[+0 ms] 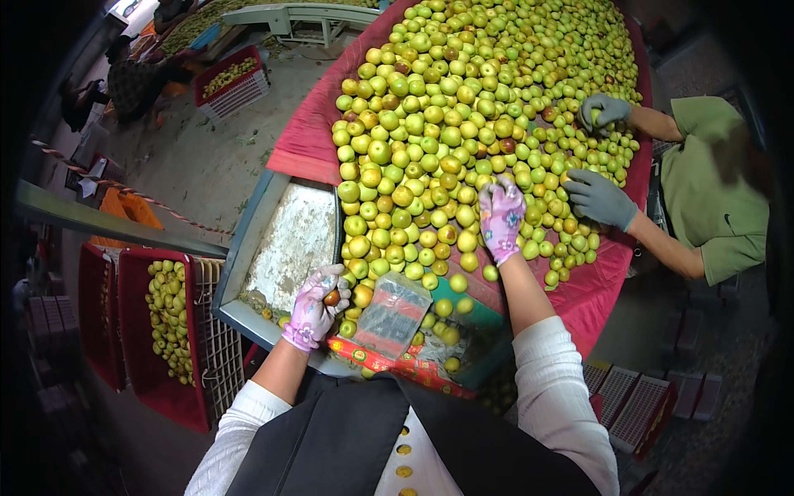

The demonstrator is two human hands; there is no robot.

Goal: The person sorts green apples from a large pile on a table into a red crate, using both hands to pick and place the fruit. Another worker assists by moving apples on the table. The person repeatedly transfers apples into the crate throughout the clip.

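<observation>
A deep pile of yellow-green jujube fruits [428, 142], some blotched brown, covers a sorting table lined with quilted red cloth [310, 124]. My left hand [313, 310], in a pink flowered glove, holds a brownish jujube [332, 298] at the table's left edge. My right hand [504, 217], gloved alike, reaches into the pile with its fingers curled among the fruits. Whether it grips one is hidden by the fingers. Between my hands, nearer my body, lies a transparent plastic box [392, 316]. Below it a red printed strip [397, 366] runs along the front edge.
A co-worker's grey-gloved hands [598, 197] work in the pile at right. A metal-edged tray [291, 242] adjoins the table at left. Red-lined crates [164, 397] of fruit stand on the floor below it. Another crate [232, 93] and seated people [133, 80] are farther back.
</observation>
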